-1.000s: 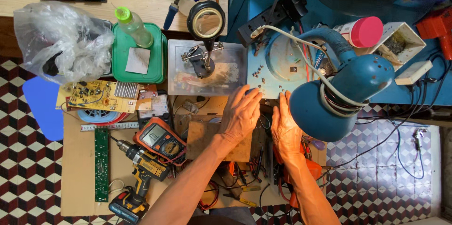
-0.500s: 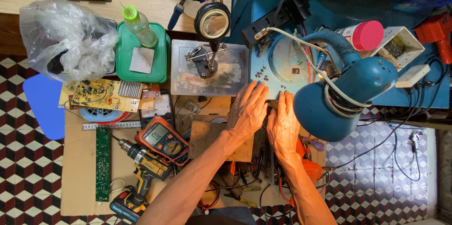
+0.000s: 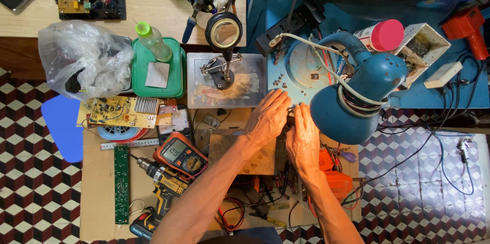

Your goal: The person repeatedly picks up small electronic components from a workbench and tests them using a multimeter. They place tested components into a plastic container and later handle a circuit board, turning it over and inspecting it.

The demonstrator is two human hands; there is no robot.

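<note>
Hands side by side under blue lamp (image 3: 357, 96): left hand (image 3: 268, 119) flat, fingers spread; right hand (image 3: 303, 139) beside it, grip unclear. Multimeter (image 3: 179, 153) nearby.

Both hands (image 3: 286, 129) have pressed closer together, fingers (image 3: 278, 98) flatter.

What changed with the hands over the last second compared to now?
Very little. Both hands only shifted slightly: the left hand and right hand lie side by side, fingers forward, under the blue desk lamp. Whether they grip anything cannot be told. The multimeter, cordless drill and magnifier stand stayed put.
</note>
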